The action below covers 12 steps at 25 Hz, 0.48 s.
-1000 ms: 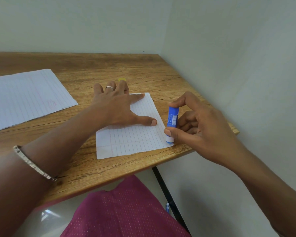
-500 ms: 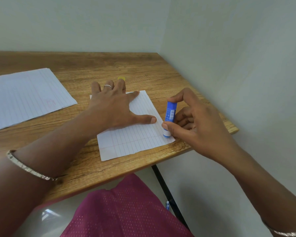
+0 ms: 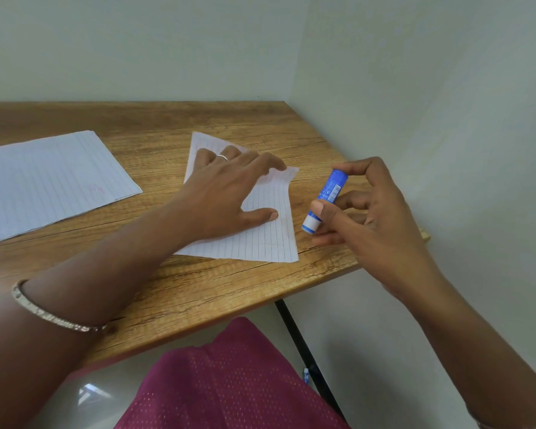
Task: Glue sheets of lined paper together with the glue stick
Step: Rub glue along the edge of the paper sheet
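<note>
A small sheet of lined paper (image 3: pixel 268 239) lies near the table's right front corner, turned at an angle, its far part curling up. My left hand (image 3: pixel 226 193) rests flat on it, fingers spread, thumb pressing the sheet. My right hand (image 3: pixel 369 218) holds a blue glue stick (image 3: pixel 325 199) tilted, white end down, just right of the sheet and lifted off it. A larger stack of lined sheets (image 3: pixel 47 181) lies at the left.
The wooden table (image 3: pixel 198 289) sits in a corner, with walls close behind and on the right. Its front edge runs diagonally below the small sheet, a black leg (image 3: pixel 294 329) under it. Magenta clothing (image 3: pixel 229 382) shows at the bottom.
The small sheet has been turned counter-clockwise under my left hand. My right hand has lifted the glue stick off the paper's right edge and tilted it.
</note>
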Each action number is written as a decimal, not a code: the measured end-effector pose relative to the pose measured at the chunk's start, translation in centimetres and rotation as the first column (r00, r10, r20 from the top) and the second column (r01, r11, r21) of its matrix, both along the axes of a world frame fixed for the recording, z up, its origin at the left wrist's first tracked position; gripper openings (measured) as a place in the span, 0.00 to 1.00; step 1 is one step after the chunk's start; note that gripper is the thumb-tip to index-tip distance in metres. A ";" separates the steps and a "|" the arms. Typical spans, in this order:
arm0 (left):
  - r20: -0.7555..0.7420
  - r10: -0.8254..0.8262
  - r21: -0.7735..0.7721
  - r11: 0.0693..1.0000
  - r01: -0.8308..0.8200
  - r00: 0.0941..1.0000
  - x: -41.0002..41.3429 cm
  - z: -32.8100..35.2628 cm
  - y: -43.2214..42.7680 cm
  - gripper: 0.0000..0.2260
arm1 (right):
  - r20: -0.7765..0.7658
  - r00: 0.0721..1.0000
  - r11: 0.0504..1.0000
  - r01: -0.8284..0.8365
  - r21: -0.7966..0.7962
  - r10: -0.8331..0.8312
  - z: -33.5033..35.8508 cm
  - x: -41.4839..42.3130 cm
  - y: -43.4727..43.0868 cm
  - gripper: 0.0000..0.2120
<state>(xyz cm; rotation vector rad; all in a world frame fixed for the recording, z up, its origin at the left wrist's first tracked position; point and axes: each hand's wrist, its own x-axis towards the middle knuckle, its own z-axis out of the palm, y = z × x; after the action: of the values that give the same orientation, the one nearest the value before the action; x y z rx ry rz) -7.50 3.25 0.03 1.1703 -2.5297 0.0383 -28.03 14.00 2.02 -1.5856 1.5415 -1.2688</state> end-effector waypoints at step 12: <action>0.266 -0.138 0.256 0.964 0.068 0.954 3.0 1.6 -1.0 0.23 | 0.102 0.994 0.996 -0.020 -0.092 0.029 -0.2 0.1 -1.6 0.20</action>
<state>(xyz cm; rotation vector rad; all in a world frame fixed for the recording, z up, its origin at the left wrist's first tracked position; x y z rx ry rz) -4.45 2.28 1.64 1.1909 -2.9127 -0.1484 -27.97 12.35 1.81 -1.5644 1.4153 -1.4022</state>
